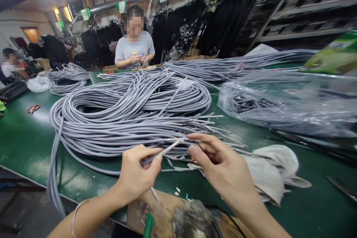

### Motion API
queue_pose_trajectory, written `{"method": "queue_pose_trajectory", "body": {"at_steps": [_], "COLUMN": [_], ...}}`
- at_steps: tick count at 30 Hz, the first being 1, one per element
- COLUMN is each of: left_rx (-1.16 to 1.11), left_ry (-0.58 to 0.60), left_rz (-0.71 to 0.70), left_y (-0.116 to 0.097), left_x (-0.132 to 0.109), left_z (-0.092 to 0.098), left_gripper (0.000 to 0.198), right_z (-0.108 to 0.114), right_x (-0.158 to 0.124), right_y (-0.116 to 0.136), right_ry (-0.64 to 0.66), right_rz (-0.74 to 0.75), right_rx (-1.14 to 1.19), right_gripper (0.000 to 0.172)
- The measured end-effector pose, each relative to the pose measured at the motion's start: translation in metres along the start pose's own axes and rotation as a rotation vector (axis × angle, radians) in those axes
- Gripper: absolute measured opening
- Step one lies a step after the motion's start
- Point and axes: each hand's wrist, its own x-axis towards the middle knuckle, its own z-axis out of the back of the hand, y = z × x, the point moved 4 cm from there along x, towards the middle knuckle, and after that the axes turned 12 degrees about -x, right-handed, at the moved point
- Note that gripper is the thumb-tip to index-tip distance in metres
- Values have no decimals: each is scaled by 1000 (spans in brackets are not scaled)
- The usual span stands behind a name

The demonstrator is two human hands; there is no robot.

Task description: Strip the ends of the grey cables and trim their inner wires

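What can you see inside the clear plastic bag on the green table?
Short, dark tube-like pieces show through the plastic bag; anything beneath the visible pieces is covered.

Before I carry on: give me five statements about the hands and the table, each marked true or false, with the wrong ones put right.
1. The left hand pinches a gray cable. True.
2. Orange-handled scissors lie on the green table. True.
3. The right hand lies flat on the green table. False: it is raised, its fingertips near the cable's pale end.
4. The pale cloth is draped over the left hand. False: it lies on the table, to the right.
5. A bracelet circles the left wrist. True.
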Motion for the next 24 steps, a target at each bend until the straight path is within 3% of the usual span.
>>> {"method": "queue_pose_trajectory", "body": {"at_steps": [3, 6, 8, 18, 24], "left_rx": [9, 21, 27, 55, 53], "left_ry": [-74, -89, -91, -72, -73], "left_rz": [6, -37, -68, -211, -219], "left_y": [3, 2, 1, -6, -5], "left_x": [0, 0, -1, -3, -4], "left_z": [5, 6, 5, 4, 3], "left_gripper": [20, 19, 19, 18, 18], "right_z": [2, -5, -9, -11, -10], "right_x": [-6, -18, -24, -29, -29], "right_y": [13, 24, 27, 29, 30], "right_ry": [-90, -70, -56, -115, -118], "right_rz": [265, 506, 585, 662, 641], "right_rx": [-267, -408, -420, -459, -473], "right_gripper": [22, 20, 17, 12, 12]}}
